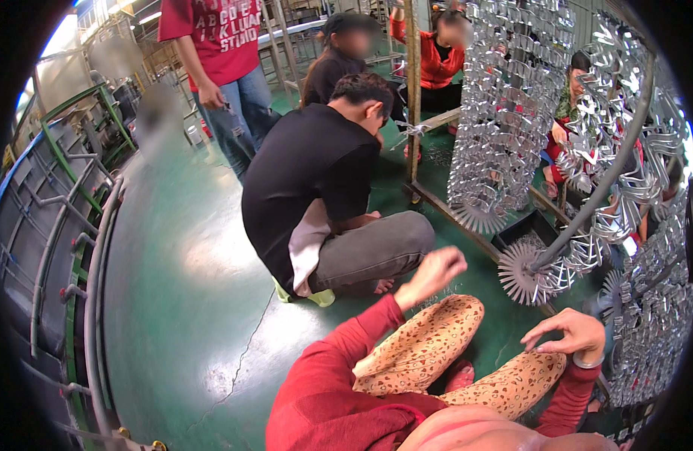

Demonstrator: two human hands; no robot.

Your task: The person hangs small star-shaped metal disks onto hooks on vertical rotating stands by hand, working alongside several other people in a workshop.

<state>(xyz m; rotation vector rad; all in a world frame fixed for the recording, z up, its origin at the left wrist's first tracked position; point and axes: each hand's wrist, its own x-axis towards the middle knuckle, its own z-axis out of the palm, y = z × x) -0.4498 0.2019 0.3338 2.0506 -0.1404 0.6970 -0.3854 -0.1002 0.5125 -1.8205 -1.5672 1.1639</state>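
My left hand [434,275] is raised above my left knee, its fingers curled together. Whatever it may hold is too small to make out. Over my right knee, my right hand [570,335] is bent at the wrist, thumb and forefinger apart, with nothing visible between them. In front of my hands hangs a rack [617,161] of shiny bent metal pieces on a curved grey bar. At its lower end is a round fan of flat metal strips [524,272], a little beyond my right hand. A black tray [528,229] with small bits sits on the floor behind it.
A person in a black shirt [316,180] sits close on my left. Another tall hanging column of metal pieces [504,113] stands ahead, beside a rusty post [413,90]. Other people work beyond. Pipes and a tank [49,240] line the far left of the green floor [174,331].
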